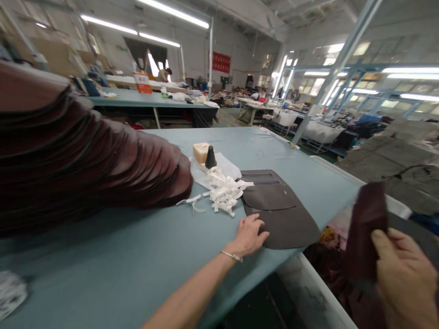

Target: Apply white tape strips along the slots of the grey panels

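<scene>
My left hand (249, 236), with a bracelet at the wrist, rests its spread fingers at the near left edge of a dark grey-brown leather panel (283, 224) lying flat on the table. The panel has narrow slots and a curved seam line. Off the table's right side, my right hand (401, 265) pinches a dark maroon leather piece (366, 228) between thumb and fingers. Beyond my left hand is a heap of white paper strips (224, 192). Behind them stand a black cone-shaped object (210, 157) and a cream-coloured block (200, 152).
A tall fanned stack of maroon leather pieces (137, 160) covers the table's left side. Below my right hand, a white-rimmed bin (322, 283) holds dark leather pieces. A metal post (329, 87) rises at the far right corner. People work at tables farther back.
</scene>
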Motion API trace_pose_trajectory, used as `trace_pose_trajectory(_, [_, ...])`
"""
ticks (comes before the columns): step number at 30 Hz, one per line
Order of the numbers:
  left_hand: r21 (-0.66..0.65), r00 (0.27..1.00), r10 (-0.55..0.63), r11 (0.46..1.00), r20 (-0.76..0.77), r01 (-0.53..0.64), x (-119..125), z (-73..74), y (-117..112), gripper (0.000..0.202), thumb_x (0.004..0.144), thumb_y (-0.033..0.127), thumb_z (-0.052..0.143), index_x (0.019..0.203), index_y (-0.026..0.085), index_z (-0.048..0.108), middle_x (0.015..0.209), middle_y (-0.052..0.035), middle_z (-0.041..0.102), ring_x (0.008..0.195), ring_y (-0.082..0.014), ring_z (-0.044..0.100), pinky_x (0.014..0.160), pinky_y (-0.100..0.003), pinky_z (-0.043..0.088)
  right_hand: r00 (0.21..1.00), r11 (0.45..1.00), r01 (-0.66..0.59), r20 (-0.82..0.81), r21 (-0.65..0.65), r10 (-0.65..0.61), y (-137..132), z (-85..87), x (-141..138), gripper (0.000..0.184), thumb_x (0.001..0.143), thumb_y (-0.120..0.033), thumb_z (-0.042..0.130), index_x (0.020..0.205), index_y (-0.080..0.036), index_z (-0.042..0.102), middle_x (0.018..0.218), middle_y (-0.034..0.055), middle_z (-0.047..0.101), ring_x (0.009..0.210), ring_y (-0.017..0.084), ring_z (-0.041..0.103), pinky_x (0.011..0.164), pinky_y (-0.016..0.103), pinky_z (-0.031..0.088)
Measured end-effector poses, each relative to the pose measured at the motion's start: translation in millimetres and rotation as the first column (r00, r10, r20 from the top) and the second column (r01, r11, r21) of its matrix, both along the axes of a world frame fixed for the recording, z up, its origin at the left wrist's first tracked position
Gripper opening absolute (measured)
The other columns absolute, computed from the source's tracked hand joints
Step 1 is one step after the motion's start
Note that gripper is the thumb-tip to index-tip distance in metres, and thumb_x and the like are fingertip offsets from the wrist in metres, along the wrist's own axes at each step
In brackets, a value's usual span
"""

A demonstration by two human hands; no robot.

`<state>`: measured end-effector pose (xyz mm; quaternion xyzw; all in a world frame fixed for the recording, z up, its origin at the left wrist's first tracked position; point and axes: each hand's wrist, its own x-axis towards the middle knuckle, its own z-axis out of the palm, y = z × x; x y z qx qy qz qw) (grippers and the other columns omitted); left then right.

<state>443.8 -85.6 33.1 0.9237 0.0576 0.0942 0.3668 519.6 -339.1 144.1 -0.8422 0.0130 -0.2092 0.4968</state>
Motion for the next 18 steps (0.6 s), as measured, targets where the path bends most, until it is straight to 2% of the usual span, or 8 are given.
trace_pose_trajectory(2, [-0.311,1.0,-0.023,0.95,-0.013,0.018,-39,4.1,12,0.042,0.092,0.048,0.039,0.117,0.02,0.058,0.132,-0.009,0.054,0.121,-0.0211,0.05,0.102,-0.037,0.039,0.93,0.946,-0.244,-0.224,0.212,0.29,59,-24.0,-44,0.054,0.067,-0.061,0.066,0.109,-0.027,0.059,0.083,0.0069,0.065,0.059,0.019,0.056,0.051,0.033,0.044])
trace_pose_trajectory(3, [-0.529,0.999,-0.033,0.848,-0.024,0.015,-64,4.7,22,0.046,0.093,0.051,0.034,0.119,0.02,0.057,0.129,-0.0087,0.057,0.117,-0.0203,0.054,0.098,-0.035,0.043,0.812,0.857,-0.404,-0.305,0.32,0.497,88,-37.9,-69,0.049,0.067,-0.059,0.068,0.102,-0.026,0.059,0.08,0.0048,0.065,0.06,0.019,0.057,0.053,0.032,0.045])
trace_pose_trajectory(5, [-0.857,0.997,0.022,0.51,-0.072,-0.073,-120,3.9,48,0.055,0.093,0.057,0.03,0.122,0.017,0.053,0.129,-0.012,0.057,0.115,-0.0216,0.056,0.094,-0.036,0.047,0.517,0.622,-0.619,-0.347,0.479,0.782,142,-64.4,-124,0.038,0.073,-0.056,0.064,0.094,-0.024,0.06,0.08,0.003,0.065,0.066,0.018,0.058,0.061,0.031,0.047])
trace_pose_trajectory(8, [-0.962,0.947,0.245,0.123,-0.21,-0.245,-211,2.7,92,0.065,0.091,0.064,0.027,0.123,0.013,0.051,0.124,-0.0158,0.06,0.106,-0.0224,0.062,0.091,-0.038,0.049,0.179,0.34,-0.745,-0.32,0.574,0.931,203,-88.3,-205,0.029,0.083,-0.051,0.055,0.091,-0.023,0.06,0.075,0.0007,0.064,0.067,0.016,0.056,0.061,0.027,0.045])
trace_pose_trajectory(12, [-0.92,0.855,0.339,-0.149,-0.393,-0.364,-311,8.5,130,0.072,0.084,0.071,0.034,0.112,0.009,0.06,0.099,-0.014,0.071,0.089,-0.0239,0.068,0.083,-0.036,0.052,-0.272,-0.133,-0.895,-0.286,0.425,0.919,240,-91.6,-254,0.025,0.09,-0.043,0.048,0.096,-0.025,0.064,0.087,0.0013,0.067,0.081,0.018,0.06,0.076,0.031,0.045])
trace_pose_trajectory(14, [-0.876,0.802,0.354,-0.219,-0.481,-0.43,-343,12.9,136,0.074,0.081,0.074,0.037,0.104,0.009,0.064,0.089,-0.0128,0.073,0.084,-0.0249,0.069,0.079,-0.036,0.054,-0.184,-0.121,-0.969,-0.296,0.217,0.937,245,-96.7,-241,0.025,0.09,-0.042,0.047,0.096,-0.025,0.065,0.096,0.0037,0.066,0.091,0.02,0.059,0.084,0.034,0.044])
trace_pose_trajectory(17, [-0.837,0.722,0.434,-0.176,-0.539,-0.519,-368,16.6,133,0.064,0.08,0.068,0.048,0.101,0.011,0.065,0.086,-0.0104,0.074,0.082,-0.0242,0.07,0.075,-0.035,0.055,0.338,0.262,-0.919,-0.251,-0.293,0.907,247,-118.0,-194,0.03,0.086,-0.047,0.05,0.098,-0.022,0.062,0.105,0.0133,0.061,0.103,0.03,0.051,0.087,0.045,0.041])
trace_pose_trajectory(18, [-0.83,0.707,0.465,-0.123,-0.532,-0.544,-372,16.4,131,0.057,0.079,0.062,0.056,0.104,0.012,0.065,0.089,-0.0097,0.074,0.084,-0.024,0.069,0.077,-0.034,0.055,0.463,0.326,-0.836,-0.247,-0.442,0.851,246,-126.3,-179,0.035,0.083,-0.05,0.053,0.1,-0.021,0.061,0.107,0.0168,0.059,0.104,0.035,0.049,0.083,0.048,0.041])
